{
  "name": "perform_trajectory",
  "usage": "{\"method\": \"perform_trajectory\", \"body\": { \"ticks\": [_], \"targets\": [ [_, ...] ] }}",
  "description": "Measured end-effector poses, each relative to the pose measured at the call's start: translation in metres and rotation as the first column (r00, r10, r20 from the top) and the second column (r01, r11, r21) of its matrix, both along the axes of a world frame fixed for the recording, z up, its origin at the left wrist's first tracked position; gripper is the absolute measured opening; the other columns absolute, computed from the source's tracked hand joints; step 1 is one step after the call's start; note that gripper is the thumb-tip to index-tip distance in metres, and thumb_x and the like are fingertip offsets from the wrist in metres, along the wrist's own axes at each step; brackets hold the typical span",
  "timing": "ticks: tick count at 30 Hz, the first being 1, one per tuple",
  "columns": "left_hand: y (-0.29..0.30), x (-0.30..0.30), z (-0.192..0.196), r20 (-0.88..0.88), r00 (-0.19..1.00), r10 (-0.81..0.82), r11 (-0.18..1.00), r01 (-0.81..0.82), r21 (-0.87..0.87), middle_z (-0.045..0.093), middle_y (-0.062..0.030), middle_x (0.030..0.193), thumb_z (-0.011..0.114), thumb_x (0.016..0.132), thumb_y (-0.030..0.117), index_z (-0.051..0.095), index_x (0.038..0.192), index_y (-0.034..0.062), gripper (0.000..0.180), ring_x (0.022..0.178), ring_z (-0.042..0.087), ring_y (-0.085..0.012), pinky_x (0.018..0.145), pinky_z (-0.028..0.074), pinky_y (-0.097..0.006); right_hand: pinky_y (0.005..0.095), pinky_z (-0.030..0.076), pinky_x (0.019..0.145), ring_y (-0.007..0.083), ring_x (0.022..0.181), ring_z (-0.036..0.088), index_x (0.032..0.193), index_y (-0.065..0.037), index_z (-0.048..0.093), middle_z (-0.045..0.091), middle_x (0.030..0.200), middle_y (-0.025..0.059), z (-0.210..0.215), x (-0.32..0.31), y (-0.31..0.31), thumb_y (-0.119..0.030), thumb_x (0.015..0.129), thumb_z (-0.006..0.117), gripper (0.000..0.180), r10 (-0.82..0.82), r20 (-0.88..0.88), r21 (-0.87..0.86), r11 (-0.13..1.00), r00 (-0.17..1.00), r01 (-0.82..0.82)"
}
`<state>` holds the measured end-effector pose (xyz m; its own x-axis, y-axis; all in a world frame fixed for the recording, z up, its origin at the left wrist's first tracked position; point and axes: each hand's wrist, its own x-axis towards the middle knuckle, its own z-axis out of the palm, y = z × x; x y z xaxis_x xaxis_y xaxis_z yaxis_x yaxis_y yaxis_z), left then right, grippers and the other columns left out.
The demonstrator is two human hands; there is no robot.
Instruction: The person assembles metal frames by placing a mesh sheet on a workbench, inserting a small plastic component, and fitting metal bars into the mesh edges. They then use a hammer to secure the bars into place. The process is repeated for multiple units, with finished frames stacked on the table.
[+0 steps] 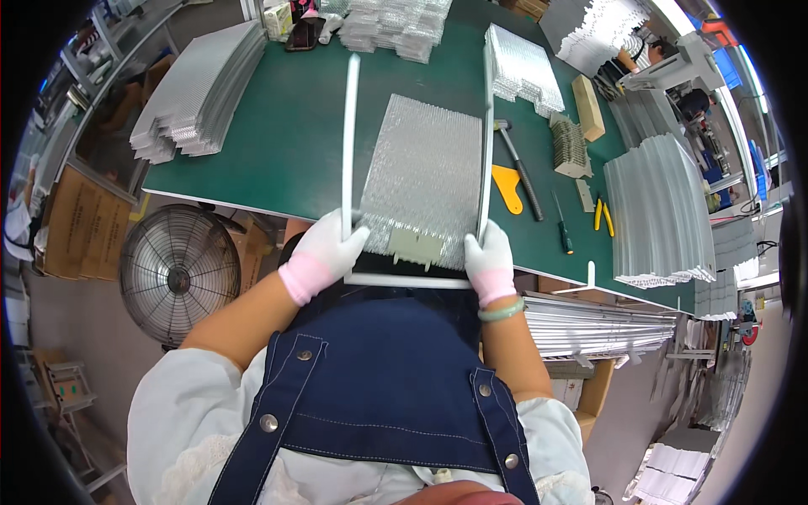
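Note:
A three-sided white frame (349, 143) extends away from me over the green table, its cross bar near my apron. My left hand (324, 250), in a white glove with a pink cuff, is closed round the left bar close to its corner. Gloved the same way, my right hand (491, 259) grips the near end of the right bar. Between the two bars lies a silvery mesh panel (425, 168) with a fine, crinkled surface. A small grey-beige plate with short prongs (416, 246) rests at its near edge. The fingertips are partly hidden by the bars.
Right of the frame on the green table (295, 151) lie a hammer (523, 172), a yellow scraper (507, 187), a screwdriver (563, 225) and yellow pliers (603, 216). Stacked panels stand left (206, 88) and right (656, 210). A floor fan (178, 276) stands at the left.

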<state>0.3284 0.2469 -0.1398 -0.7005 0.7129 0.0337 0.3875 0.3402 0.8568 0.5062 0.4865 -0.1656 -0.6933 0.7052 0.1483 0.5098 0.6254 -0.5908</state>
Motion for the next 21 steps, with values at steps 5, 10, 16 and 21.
{"method": "perform_trajectory", "body": {
  "ticks": [5,10,16,21],
  "targets": [
    [-0.029,0.012,-0.006,0.1,0.995,0.017,0.958,0.013,-0.286,0.061,-0.0202,0.078,0.06,0.093,0.03,0.058,0.085,-0.0022,0.034,0.077,0.063,-0.0361,0.072,0.049,-0.045,0.0385,0.053,0.083,0.0286,0.09,0.064,0.13,0.003,0.054,0.063,0.103,0.0182,0.004,0.032,-0.048,-0.019,0.084,0.073,0.055,-0.036,-0.043,-0.146,0.989,0.998,0.029],
    [-0.025,0.007,-0.027,0.425,0.904,-0.045,0.995,0.08,-0.065,0.059,-0.0051,0.072,0.064,0.095,0.034,0.061,0.09,0.0005,0.034,0.07,0.059,-0.0147,0.067,0.048,-0.033,0.0242,0.053,0.063,0.0112,0.075,0.063,0.138,0.008,0.042,0.066,0.102,0.0125,0.001,0.049,-0.07,-0.011,0.089,0.072,0.061,-0.34,-0.211,-0.65,0.749,0.916,0.128],
    [-0.027,0.003,-0.038,0.674,0.73,0.115,0.964,-0.245,0.101,0.062,-0.0038,0.085,0.068,0.095,0.029,0.061,0.101,0.0002,0.031,0.074,0.061,-0.0112,0.068,0.051,-0.027,0.0279,0.059,0.07,0.0165,0.082,0.068,0.129,0.009,0.048,0.067,0.104,0.0162,-0.002,0.019,-0.063,-0.007,0.086,0.075,0.054,-0.414,-0.354,-0.769,0.639,0.839,-0.009],
    [-0.043,-0.001,-0.044,0.597,0.792,0.128,0.984,-0.175,0.021,0.059,-0.002,0.074,0.066,0.096,0.03,0.06,0.095,0.0011,0.03,0.064,0.058,-0.0096,0.058,0.047,-0.025,0.0274,0.053,0.058,0.0125,0.069,0.064,0.125,0.008,0.049,0.068,0.093,0.012,-0.002,0.024,-0.066,-0.008,0.085,0.073,0.049,-0.374,-0.288,-0.782,0.624,0.881,0.009]
  ]
}}
